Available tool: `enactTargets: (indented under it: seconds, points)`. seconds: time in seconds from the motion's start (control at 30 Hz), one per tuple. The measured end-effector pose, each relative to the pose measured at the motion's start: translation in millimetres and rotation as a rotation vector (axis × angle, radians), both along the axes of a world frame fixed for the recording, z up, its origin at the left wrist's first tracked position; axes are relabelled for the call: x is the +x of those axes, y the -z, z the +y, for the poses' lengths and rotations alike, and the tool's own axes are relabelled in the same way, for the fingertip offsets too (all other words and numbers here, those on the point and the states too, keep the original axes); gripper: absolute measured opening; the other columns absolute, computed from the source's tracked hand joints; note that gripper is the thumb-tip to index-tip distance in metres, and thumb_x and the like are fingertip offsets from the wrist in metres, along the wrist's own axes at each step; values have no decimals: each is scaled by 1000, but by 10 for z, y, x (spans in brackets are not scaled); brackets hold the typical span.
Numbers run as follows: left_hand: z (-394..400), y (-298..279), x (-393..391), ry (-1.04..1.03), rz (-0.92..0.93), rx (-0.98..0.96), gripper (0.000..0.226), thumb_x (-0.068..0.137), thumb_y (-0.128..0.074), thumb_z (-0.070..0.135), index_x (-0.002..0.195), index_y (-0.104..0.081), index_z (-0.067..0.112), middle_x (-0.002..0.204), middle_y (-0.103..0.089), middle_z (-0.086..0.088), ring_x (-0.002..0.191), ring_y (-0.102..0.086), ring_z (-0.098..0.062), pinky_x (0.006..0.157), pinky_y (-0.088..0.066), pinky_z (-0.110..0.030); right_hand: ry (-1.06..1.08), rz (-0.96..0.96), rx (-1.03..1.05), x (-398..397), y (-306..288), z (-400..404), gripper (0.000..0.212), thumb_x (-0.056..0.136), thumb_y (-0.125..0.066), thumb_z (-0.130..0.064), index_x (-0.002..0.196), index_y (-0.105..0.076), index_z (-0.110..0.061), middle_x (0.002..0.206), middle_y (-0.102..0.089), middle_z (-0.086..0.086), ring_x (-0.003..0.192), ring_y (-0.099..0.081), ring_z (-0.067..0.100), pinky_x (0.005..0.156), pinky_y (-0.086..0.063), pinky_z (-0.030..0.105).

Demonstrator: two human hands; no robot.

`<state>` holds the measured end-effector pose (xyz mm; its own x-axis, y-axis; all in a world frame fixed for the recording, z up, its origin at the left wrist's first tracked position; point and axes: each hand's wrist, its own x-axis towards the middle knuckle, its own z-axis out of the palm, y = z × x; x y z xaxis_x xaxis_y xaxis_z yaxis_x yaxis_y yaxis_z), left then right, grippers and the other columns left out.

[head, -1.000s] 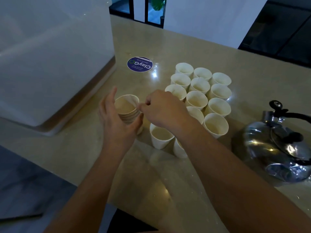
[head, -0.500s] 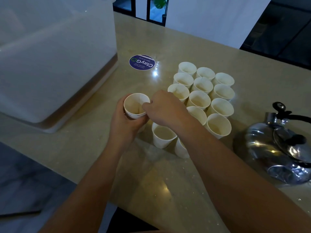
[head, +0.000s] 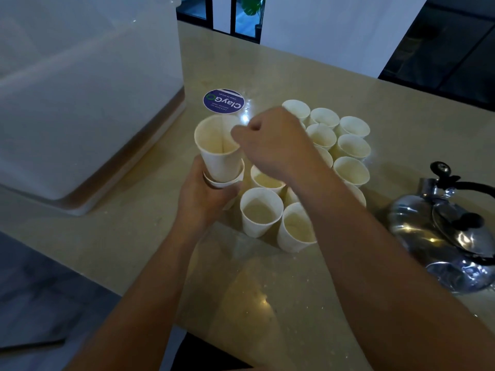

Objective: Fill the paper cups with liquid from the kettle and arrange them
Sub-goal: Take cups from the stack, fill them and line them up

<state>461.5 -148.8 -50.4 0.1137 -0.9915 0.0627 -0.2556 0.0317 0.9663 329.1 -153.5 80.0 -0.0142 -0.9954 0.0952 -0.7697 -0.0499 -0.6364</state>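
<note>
From the head camera, looking down: the left hand [head: 203, 195] grips a short stack of nested cups [head: 224, 180] from below, fingers curled round its base, held up just above the beige worktop [head: 134, 236]. The right hand [head: 276, 145] pinches the rim of the top cup [head: 218, 145], which stands raised most of the way out of the stack, tilted a touch toward the camera, its inside seam plain to see. Just right of both hands sits the cluster of paper cups [head: 337, 145] on the worktop, packed rim to rim in rows; the right forearm crosses over several of them and hides part of the group. Two near cups [head: 261, 212] stand at the front edge of the cluster, close beside the left hand, with pale liquid showing inside. Whether every cup in the back rows is filled, I cannot tell in this dim light. The shiny metal kettle [head: 442, 236] rests on the worktop well to the right, apart from the cups, black handle and lid knob on top. A round blue sticker [head: 223, 101] lies flat beyond the stack, and a big translucent plastic bin [head: 80, 89] fills the left side of the worktop.
</note>
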Motion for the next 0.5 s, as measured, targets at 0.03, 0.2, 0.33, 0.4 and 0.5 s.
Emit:
enactTargets:
  seconds: [0.03,0.2,0.33,0.4,0.5]
  points:
    - [1,-4,-1,4,-8,6,65,67,-90,25,122,-57,27,101,-69,18,87,-64,7,67,-48,-14,17,-43,-24,-73,-112,47,45,87,-60,-27,49,-39,-15,40,-31,-8,41,-31,10,44,-29,23]
    - [50,-165,36,50,-135,33,87,67,-89,33,139,-40,39,119,-58,20,98,-59,6,82,-49,-17,57,-158,-74,-644,-459,412,33,87,-62,-24,72,-65,5,61,-51,23,51,-39,16,50,-37,24]
    - [174,-493,-18,-58,-338,-97,93,64,-80,54,144,-36,41,147,-43,10,135,-40,-15,111,-34,-55,100,-40,31,-1094,-549,729,32,92,-62,-27,67,-72,-10,61,-63,11,50,-48,11,58,-42,28]
    - [236,-676,-56,-73,-364,-164,74,70,-68,50,139,-43,40,141,-45,13,134,-38,-12,112,-30,-55,122,26,136,-1283,-573,867,37,94,-62,-25,58,-70,-16,47,-57,-4,40,-45,2,56,-37,27]
    - [302,-825,-160,8,-360,-248,44,80,-68,34,123,-59,35,119,-52,25,111,-45,7,109,-34,-26,127,108,262,-1538,-524,1008,38,91,-66,-25,54,-70,-20,48,-58,-1,41,-48,3,57,-41,30]
